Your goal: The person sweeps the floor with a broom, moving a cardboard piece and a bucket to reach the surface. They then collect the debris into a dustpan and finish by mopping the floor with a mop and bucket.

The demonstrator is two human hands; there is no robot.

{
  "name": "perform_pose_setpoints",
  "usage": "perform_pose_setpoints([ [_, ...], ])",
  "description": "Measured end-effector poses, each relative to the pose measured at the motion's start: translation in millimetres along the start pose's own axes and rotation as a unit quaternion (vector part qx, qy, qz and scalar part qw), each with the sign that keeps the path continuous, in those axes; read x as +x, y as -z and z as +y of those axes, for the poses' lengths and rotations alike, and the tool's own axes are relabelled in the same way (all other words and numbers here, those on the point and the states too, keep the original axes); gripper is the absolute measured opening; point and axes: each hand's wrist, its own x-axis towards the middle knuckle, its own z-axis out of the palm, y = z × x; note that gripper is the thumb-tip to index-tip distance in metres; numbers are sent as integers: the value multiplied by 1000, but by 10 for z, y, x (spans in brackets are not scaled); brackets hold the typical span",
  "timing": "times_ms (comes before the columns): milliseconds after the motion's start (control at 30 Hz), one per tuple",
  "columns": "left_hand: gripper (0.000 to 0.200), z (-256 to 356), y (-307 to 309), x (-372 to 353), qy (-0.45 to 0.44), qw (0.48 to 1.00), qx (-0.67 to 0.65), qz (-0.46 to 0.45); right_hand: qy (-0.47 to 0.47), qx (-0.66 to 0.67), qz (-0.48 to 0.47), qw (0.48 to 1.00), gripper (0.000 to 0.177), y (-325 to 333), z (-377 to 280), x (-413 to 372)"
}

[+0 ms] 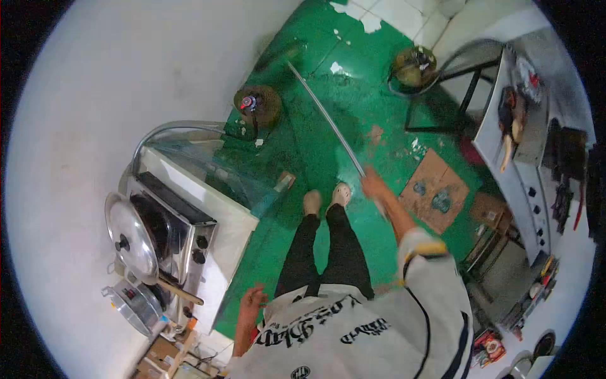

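My right hand [374,183] is closed round a long metal pole [328,120], which slants away up and to the left over the green floor [347,158]. At the pole's far end, near the wall, a dark blurred shape [278,58] lies on the floor; its details are too smeared to tell. My left hand [254,297] hangs beside my waist, its fingers partly spread and holding nothing.
A gas cylinder [257,106] stands near the left wall, another [413,66] at the back right. At left is a counter [233,215] with a stove [196,237]. A flattened cardboard piece [434,191] lies right, beside a metal table [505,158].
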Motion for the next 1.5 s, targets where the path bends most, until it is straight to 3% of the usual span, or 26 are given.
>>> perform_pose_setpoints([
  [33,33,176,-76,-182,16,999,40,12,-10,51,-51,997,43,-106,-203,674],
  [100,31,187,-125,-185,34,998,44,35,88,-60,59,993,29,-110,-773,1566],
  [167,31,-153,-29,-206,60,996,-26,53,35,-34,118,992,26,-50,-1212,2057],
  [200,30,-152,-47,-177,65,995,-16,74,25,-33,135,990,25,-71,-1213,2147],
  [300,30,-182,-104,-217,94,990,-23,103,-17,-51,61,997,24,21,-615,2025],
  [367,31,-129,-199,-139,110,987,-78,84,18,-92,114,989,24,-140,315,1574],
  [400,34,-115,-245,-117,90,993,-52,62,-10,-113,73,991,29,-164,773,1198],
  [433,34,-30,-310,-65,93,993,-55,56,3,-148,92,985,33,-23,874,486],
  [467,35,106,-383,-8,98,992,-55,50,-89,-136,61,985,36,-93,1248,-35],
  [567,33,146,-486,133,81,995,-45,36,-128,-128,59,982,41,-37,1575,-1760],
  [633,32,194,-512,244,59,998,-30,6,-202,-81,40,975,41,45,1411,-2513],
  [767,32,468,-586,276,17,1000,9,-20,-194,-36,69,978,39,66,1218,-2811],
  [833,32,526,-546,320,-15,999,32,-34,-144,-49,122,981,38,9,1236,-2122],
  [867,32,538,-531,349,-52,997,43,-41,-182,1,95,979,33,229,952,-1710],
  [933,33,699,-536,389,-79,988,121,-53,-107,-67,107,986,33,43,1236,-816],
  [967,34,746,-490,353,-83,980,169,-58,-120,-79,116,983,33,-159,1400,-504],
  [1067,37,844,-353,316,-78,973,198,-93,-143,-46,113,982,35,-599,1459,-878],
  [1100,37,853,-307,300,-84,970,204,-106,-217,13,101,971,39,-844,1517,-1147],
  [1133,38,846,-269,307,-83,967,209,-121,-289,67,87,951,43,-1213,1643,-1557],
  [1167,38,757,-216,381,-89,963,212,-139,-297,69,77,949,51,-1425,1629,-2077],
  [1300,34,461,-35,594,-107,946,216,-215,-327,88,120,933,43,-2709,1775,-3835],
  [1433,33,367,46,590,-119,929,236,-260,-361,128,200,902,41,-2635,1177,-4570],
  [1500,34,303,99,579,-127,916,255,-283,-310,94,278,904,38,-2657,1396,-4321],
])
